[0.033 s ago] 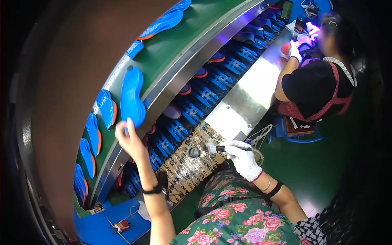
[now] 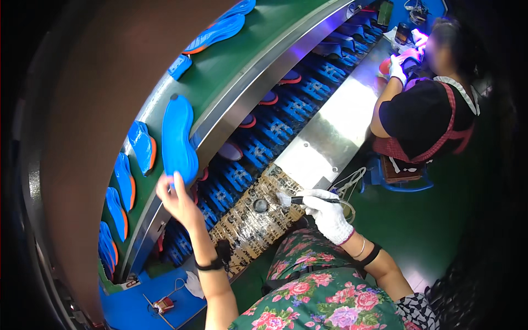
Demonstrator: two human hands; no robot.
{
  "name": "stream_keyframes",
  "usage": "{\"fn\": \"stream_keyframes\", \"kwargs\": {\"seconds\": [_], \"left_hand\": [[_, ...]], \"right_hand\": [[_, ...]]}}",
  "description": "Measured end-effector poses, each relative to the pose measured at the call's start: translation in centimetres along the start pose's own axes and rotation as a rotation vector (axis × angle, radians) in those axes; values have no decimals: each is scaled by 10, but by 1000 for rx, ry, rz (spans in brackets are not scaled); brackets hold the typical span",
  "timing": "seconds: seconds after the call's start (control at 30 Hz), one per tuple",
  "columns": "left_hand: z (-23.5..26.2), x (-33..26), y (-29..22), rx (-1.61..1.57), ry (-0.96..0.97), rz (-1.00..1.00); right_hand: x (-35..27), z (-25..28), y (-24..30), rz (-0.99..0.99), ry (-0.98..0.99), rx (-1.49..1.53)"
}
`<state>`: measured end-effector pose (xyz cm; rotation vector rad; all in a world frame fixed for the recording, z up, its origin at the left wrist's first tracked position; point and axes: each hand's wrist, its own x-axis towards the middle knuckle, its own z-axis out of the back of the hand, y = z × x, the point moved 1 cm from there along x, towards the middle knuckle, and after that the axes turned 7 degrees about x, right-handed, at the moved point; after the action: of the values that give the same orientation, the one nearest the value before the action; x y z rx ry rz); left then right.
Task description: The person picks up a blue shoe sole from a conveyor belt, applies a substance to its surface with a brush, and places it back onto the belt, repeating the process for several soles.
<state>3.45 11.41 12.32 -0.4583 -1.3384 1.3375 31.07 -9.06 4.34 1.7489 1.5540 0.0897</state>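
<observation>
My bare left hand point(image 2: 181, 204) pinches the near end of a long blue shoe sole point(image 2: 179, 135), held up at the edge of the green conveyor belt point(image 2: 220, 82). A dark round spot marks its far end. In a white knitted glove, my right hand point(image 2: 329, 217) grips a brush point(image 2: 308, 200) by its black handle. The pale bristles point left, over a bench part wrapped in printed cardboard and clear tape point(image 2: 245, 231). Left of the bristles, a small dark round cup or opening point(image 2: 260, 205) shows in that surface.
Several blue soles with orange edges point(image 2: 127, 181) lie along the belt. Below its metal rim, a rack of blue holders point(image 2: 256, 149) carries shoe pieces. A metal plate point(image 2: 324, 137) extends toward a co-worker point(image 2: 421, 118) seated at the right under purple light. Cables point(image 2: 352, 184) hang near the bench.
My left hand has shifted slightly downward, toward me, with the blue shoe sole in its fingers. My right hand and the brush stay where they were.
</observation>
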Motion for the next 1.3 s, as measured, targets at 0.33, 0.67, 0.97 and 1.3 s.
{"fn": "stream_keyframes", "kwargs": {"seconds": [0.33, 0.67, 0.97, 1.3], "left_hand": [[3, -94, 37, -720, 661, 898], [-27, -167, 13, -1183, 680, 959], [-40, -162, -44, -1095, 573, 919], [-32, -180, -34, -905, 696, 933]], "right_hand": [[-21, -60, 41, 16, 161, -44], [-30, -104, 64, 639, 381, -663], [-29, -113, 68, 1228, 557, -1278], [-41, -111, 42, 1119, 660, -1135]]}}
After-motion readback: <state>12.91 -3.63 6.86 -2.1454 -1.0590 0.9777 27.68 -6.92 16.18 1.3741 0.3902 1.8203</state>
